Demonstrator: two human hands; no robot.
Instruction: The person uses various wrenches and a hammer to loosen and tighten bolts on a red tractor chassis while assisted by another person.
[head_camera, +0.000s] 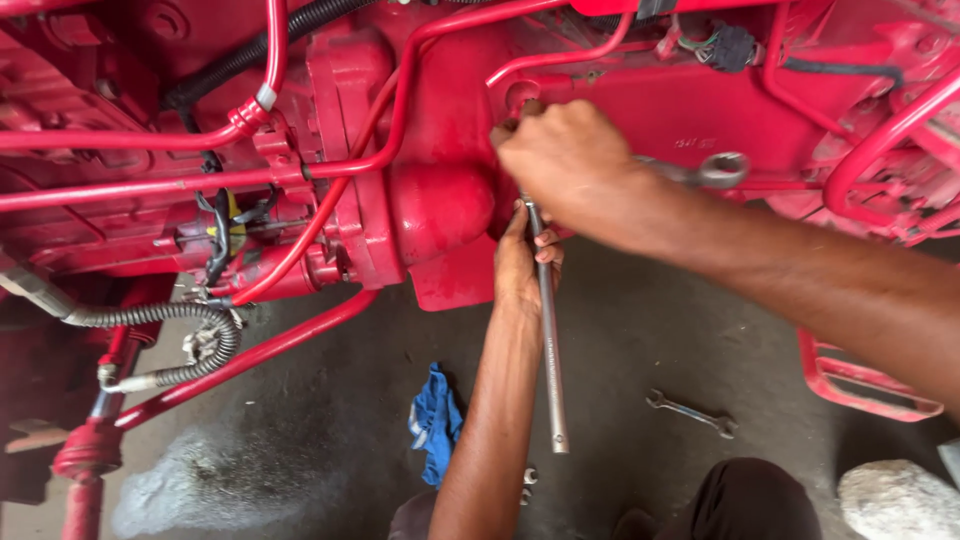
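Steel bar (549, 340), long, stiff and likely heavy, hangs from the red engine (440, 150); left hand (522, 262) fingers clamp its upper end. Right hand (565, 160) fingers close on a slippery-looking wrench (712, 170); grip near the head.

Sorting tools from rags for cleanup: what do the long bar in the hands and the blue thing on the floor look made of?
Bar: bare metal, likely steel, by its grey shine. Blue thing: soft cloth, crumpled in folds.
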